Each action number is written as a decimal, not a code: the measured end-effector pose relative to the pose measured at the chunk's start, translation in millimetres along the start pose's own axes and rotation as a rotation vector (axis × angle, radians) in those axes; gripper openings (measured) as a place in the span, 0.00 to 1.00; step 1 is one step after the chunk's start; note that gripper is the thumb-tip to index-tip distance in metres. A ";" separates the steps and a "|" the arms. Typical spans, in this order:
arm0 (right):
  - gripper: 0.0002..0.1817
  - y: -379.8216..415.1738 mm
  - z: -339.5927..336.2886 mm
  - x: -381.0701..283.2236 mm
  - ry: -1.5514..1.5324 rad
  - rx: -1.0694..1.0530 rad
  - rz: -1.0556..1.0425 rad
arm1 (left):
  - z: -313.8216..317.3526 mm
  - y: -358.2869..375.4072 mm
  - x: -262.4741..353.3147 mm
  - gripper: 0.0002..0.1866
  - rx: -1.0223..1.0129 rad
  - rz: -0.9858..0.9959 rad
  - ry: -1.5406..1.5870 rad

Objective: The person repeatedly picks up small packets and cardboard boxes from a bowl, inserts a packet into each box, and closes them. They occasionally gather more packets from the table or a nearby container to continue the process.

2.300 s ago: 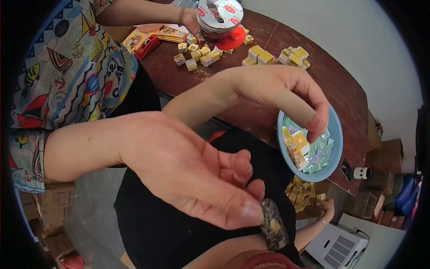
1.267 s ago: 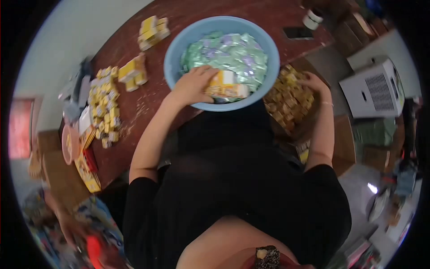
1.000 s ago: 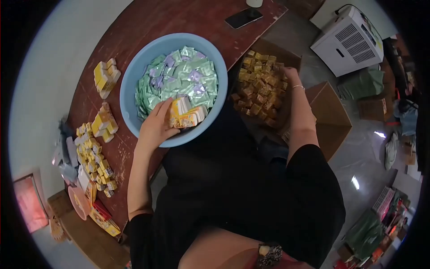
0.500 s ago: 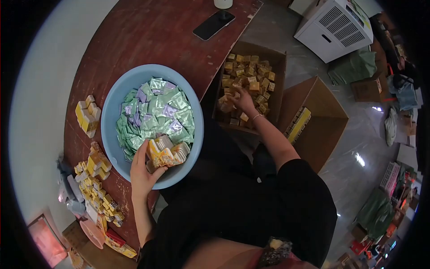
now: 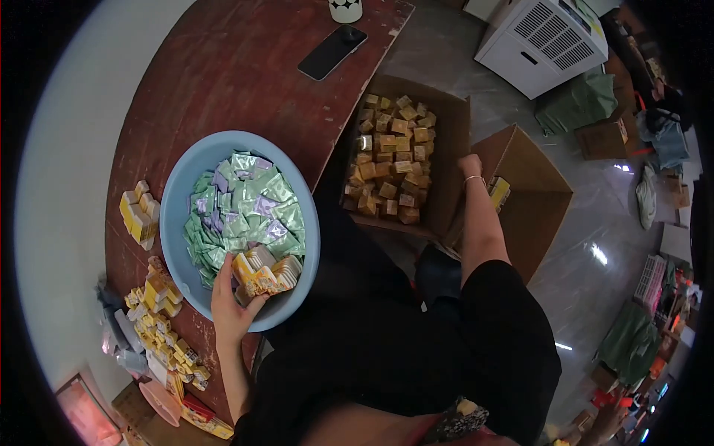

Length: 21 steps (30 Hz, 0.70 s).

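Note:
My left hand [image 5: 232,306] is in the near side of a blue plastic basin [image 5: 169,223], its fingers and thumb closed around a stack of small flat yellow-and-white cartons [image 5: 262,279]. Green and lilac foil sachets [image 5: 249,199] fill much of the basin, behind and beside the stack. My right hand [image 5: 470,166] is a closed fist at the wall between two cardboard boxes; its fingertips, and anything in them, are hidden. To its left, one cardboard box [image 5: 455,123] contains many small yellowish cubes [image 5: 394,160]. To its right, the other box [image 5: 541,197] has a yellow row of cartons [image 5: 500,192] inside.
The red-brown table [image 5: 245,82] bears a black phone [image 5: 332,52], a patterned cup [image 5: 345,9], and yellow carton stacks [image 5: 140,215]. More small cartons [image 5: 167,334] lie along its left edge. A white vented appliance [image 5: 541,46] and a green bag [image 5: 576,104] stand on the floor.
My right hand has left the cubes in the first box and moved right to the wall between the boxes. My left hand still holds the stack. The view has shifted slightly.

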State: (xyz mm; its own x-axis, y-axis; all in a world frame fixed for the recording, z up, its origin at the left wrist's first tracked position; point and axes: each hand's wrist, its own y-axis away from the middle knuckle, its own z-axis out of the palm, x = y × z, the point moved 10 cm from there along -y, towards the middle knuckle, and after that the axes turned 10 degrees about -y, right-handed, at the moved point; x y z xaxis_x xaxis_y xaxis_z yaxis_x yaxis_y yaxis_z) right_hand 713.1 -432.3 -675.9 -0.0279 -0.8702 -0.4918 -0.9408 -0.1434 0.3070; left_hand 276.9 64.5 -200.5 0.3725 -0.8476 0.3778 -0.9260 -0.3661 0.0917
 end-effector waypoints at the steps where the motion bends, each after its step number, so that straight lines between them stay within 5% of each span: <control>1: 0.13 23.5 -14.4 -31.8 -0.042 0.116 0.128 | -1.0 1.5 0.1 0.53 0.000 -0.004 0.003; 2: 0.13 53.1 -27.1 -84.8 -0.078 0.234 0.258 | -0.5 2.6 -0.3 0.53 0.000 -0.006 0.011; 3: 0.14 64.5 -22.1 -123.3 -0.044 0.148 0.140 | 0.0 3.0 -1.6 0.53 -0.003 -0.004 0.011; 6: 0.14 64.7 -64.7 -73.3 -0.239 0.042 0.342 | -4.9 6.8 -2.9 0.52 0.038 0.023 -0.034; 9: 0.15 84.2 -53.1 -117.5 -0.189 0.243 0.294 | -7.3 5.0 1.1 0.52 0.092 0.055 -0.022; 10: 0.16 84.1 -46.1 -142.8 -0.125 0.139 0.256 | -7.9 3.9 1.2 0.52 0.100 0.047 -0.016; 12: 0.15 67.1 -76.6 -105.4 -0.220 0.221 0.305 | -10.1 6.9 -1.8 0.52 0.105 0.039 -0.011; 13: 0.14 52.9 -71.2 -68.1 -0.304 0.101 0.373 | -11.2 8.9 -3.2 0.52 0.112 0.056 -0.023; 17: 0.13 65.0 -51.2 -115.5 -0.061 0.313 0.244 | -11.8 10.3 -3.0 0.51 0.147 0.068 -0.052; 21: 0.15 52.3 -59.6 -48.9 -0.322 0.136 0.391 | -13.8 12.4 -3.0 0.51 0.150 0.042 -0.009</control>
State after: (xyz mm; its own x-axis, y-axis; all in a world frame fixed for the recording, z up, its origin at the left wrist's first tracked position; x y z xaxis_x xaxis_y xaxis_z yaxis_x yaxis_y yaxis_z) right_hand 685.4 -425.3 -587.3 -0.4680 -0.6543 -0.5940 -0.8742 0.2441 0.4198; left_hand 263.5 67.8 -187.8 0.3351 -0.8665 0.3699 -0.9215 -0.3832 -0.0628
